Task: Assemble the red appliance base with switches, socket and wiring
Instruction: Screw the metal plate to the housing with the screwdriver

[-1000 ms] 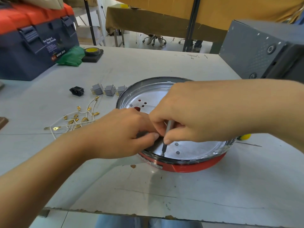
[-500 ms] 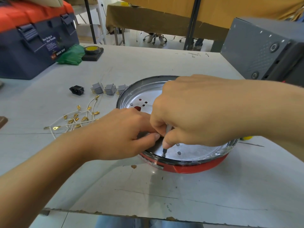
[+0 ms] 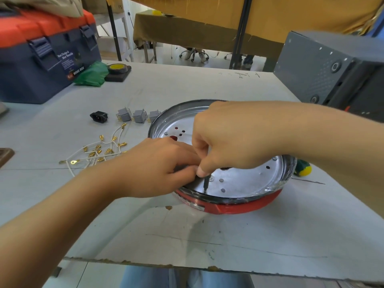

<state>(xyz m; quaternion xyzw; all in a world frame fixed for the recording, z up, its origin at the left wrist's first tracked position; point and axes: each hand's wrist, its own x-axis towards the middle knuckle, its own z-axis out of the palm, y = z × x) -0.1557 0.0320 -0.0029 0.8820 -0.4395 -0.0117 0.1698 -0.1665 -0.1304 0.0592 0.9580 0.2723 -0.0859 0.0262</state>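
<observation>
- The red base (image 3: pixel 228 206) sits at table (image 3: pixel 207 84) centre; it could skid under tool pressure.
- Left hand (image 3: pixel 158 169) rests curled on its 9 o'clock rim; what it grips is hidden.
- Right hand (image 3: pixel 228 140) pinches a screwdriver (image 3: pixel 206 183), which could slip off the screw.
- Switches (image 3: pixel 139 116), socket (image 3: pixel 99 116), wires (image 3: pixel 99 150) wait at 10 o'clock.

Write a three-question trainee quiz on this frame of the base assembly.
1. True or false: the three grey switches are already fitted in the red base.
2. Which hand grips the screwdriver?
3. The black socket lies: A) inside the base, B) on the table left of the switches, C) on the toolbox.

Key: 1 false; 2 right hand; 3 B.
</observation>
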